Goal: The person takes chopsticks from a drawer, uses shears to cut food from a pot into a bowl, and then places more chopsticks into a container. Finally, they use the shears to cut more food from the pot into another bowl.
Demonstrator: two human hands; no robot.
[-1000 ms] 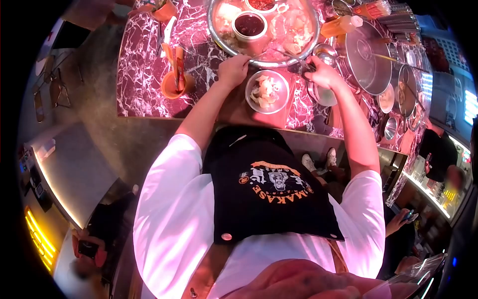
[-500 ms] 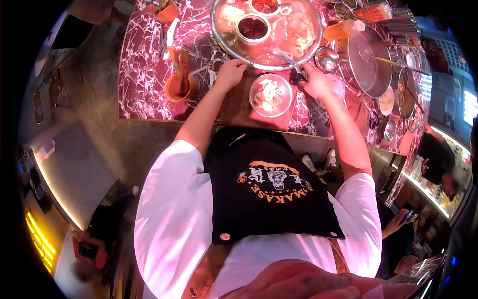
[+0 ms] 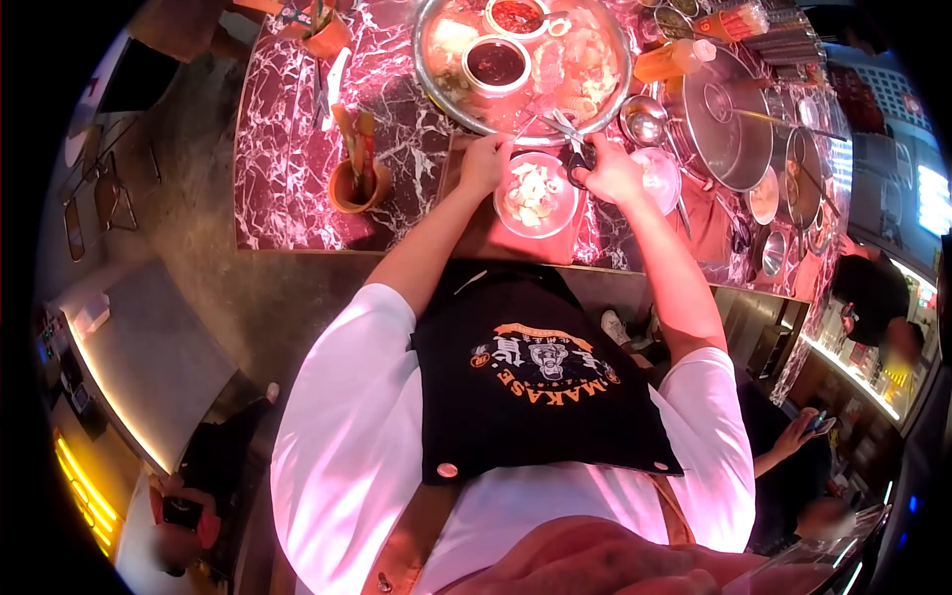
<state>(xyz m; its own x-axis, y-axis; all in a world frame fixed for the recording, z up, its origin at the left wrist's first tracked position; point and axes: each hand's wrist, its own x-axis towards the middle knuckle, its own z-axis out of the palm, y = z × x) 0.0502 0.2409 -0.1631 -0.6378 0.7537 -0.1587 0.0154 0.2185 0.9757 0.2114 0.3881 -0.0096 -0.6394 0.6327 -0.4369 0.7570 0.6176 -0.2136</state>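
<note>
My right hand (image 3: 612, 173) grips a pair of scissors (image 3: 577, 157) by the dark handles. Their bright blades point up and left over the near rim of a large round metal tray (image 3: 428, 91). My left hand (image 3: 484, 165) is closed in a pinch by the same rim; something thin seems to show at its fingertips, too small to name. Between both hands sits a round bowl (image 3: 536, 195) of pale cut food pieces. Inside the tray are pale food, a bowl of dark sauce (image 3: 498, 63) and a bowl of red chopped sauce (image 3: 516, 14).
A clay pot (image 3: 357, 186) with wooden-handled tools stands left. Right of the tray are a metal ladle bowl (image 3: 644, 121), an orange bottle (image 3: 674, 60), a large steel pot (image 3: 729, 139) and a pinkish bowl (image 3: 656, 178). Other people are at both sides, beyond the marble table (image 3: 288, 188).
My left hand has moved right and slightly down, towards the scissors. My right hand has shifted a little down with the scissors, whose blades now lie nearer the left hand.
</note>
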